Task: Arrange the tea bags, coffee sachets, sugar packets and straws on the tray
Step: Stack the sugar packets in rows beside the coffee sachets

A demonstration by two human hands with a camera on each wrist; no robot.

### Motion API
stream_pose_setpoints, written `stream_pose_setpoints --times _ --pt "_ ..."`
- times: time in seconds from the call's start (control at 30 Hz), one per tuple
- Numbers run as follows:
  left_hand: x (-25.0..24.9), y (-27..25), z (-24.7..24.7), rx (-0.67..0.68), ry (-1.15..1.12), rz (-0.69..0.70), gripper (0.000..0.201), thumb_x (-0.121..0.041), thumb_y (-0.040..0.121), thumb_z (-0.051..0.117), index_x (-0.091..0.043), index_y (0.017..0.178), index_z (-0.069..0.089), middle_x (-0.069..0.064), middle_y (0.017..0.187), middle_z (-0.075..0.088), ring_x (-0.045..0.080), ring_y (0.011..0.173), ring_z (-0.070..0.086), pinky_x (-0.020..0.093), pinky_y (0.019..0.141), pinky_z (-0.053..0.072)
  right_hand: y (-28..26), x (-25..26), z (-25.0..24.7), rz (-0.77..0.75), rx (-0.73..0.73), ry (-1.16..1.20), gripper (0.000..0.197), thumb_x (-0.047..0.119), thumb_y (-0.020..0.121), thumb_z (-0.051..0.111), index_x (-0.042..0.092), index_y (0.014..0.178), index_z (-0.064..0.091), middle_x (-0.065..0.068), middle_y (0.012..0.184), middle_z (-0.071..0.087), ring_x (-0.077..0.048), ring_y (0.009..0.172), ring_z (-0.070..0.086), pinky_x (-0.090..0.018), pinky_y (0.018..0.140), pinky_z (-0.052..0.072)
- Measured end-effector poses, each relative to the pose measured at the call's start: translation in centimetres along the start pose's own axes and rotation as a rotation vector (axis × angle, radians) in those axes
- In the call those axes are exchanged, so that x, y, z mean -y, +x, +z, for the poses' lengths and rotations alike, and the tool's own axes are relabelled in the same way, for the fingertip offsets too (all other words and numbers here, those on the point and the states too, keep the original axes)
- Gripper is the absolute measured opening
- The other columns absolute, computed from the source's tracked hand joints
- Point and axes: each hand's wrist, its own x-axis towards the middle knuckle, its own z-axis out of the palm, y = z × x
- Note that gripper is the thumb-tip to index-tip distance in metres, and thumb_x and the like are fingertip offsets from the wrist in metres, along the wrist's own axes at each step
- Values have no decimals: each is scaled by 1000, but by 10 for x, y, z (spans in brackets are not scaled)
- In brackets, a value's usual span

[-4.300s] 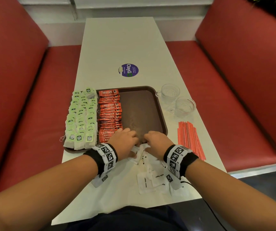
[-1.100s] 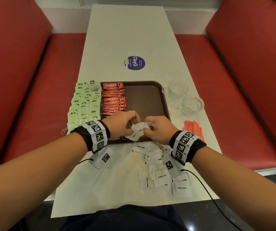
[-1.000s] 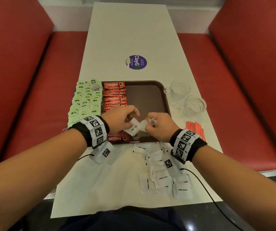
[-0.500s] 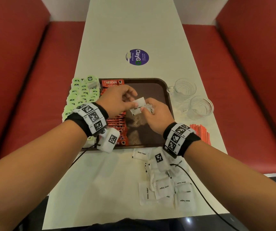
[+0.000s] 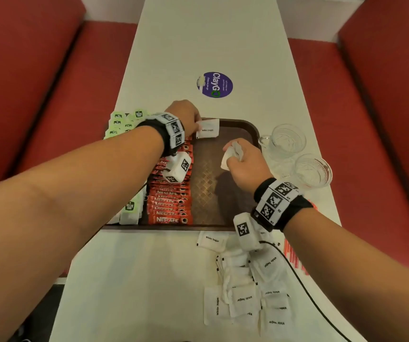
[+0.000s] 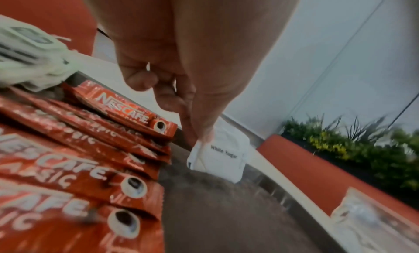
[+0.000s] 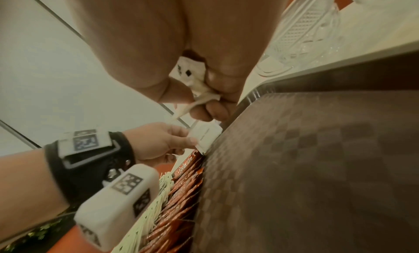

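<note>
Left hand (image 5: 185, 117) pinches one sugar packet (image 5: 207, 129) by its edge between thumb and fingertips, packet standing at the tray (image 5: 250, 127) far rim. Right hand (image 5: 244, 162) clutches more sugar packets (image 5: 232, 154) in curled fingers.

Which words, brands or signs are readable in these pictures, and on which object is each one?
"NESCAFE": red coffee sachets on the tray.
"CLASSIC", partly cut off: the same sachets, left wrist view.
"White Sugar": sugar packet pinched by the left hand, and loose packets on the table.
"ClayGO": purple sticker; its small print is unreadable.
Tea bag labels: too blurred.
</note>
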Motion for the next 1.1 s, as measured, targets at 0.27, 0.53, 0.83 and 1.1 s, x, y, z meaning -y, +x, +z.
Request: stream_pose_setpoints --times 0.27,0.53,0.83,1.1 --pt "3 32 11 23 161 -73 28 -30 81 77 -14 104 71 6 104 71 27 92 66 35 78 55 9 -6 -8 -34 29 -11 25 1 87 54 21 98 64 13 88 59 -5 84 58 -20 74 49" --pt "-5 24 22 94 243 82 25 -37 83 76 -28 106 73 -2 110 70 22 101 63 31 78 48 22 -10 -7 -52 -8 -51 18 10 91 59 16 105 68 4 98 67 -8 88 60 -16 78 47" --pt "-12 16 21 95 278 83 22 -39 89 67 -30 109 70 -1 112 68 23 102 62 32 80 47 23 -12 -4 -29 -48 -92 3 20 88 71 19 91 71 6 89 68 -9 85 62 -27 78 51" --pt "-36 -15 -5 141 -149 219 53 -63 94 47 -18 89 73 -3 80 67 13 74 60 31 69 46 23 -13 -9 -31 -130 -110 16 27 95 65 13 101 60 0 94 63 -15 86 56 -26 75 39"
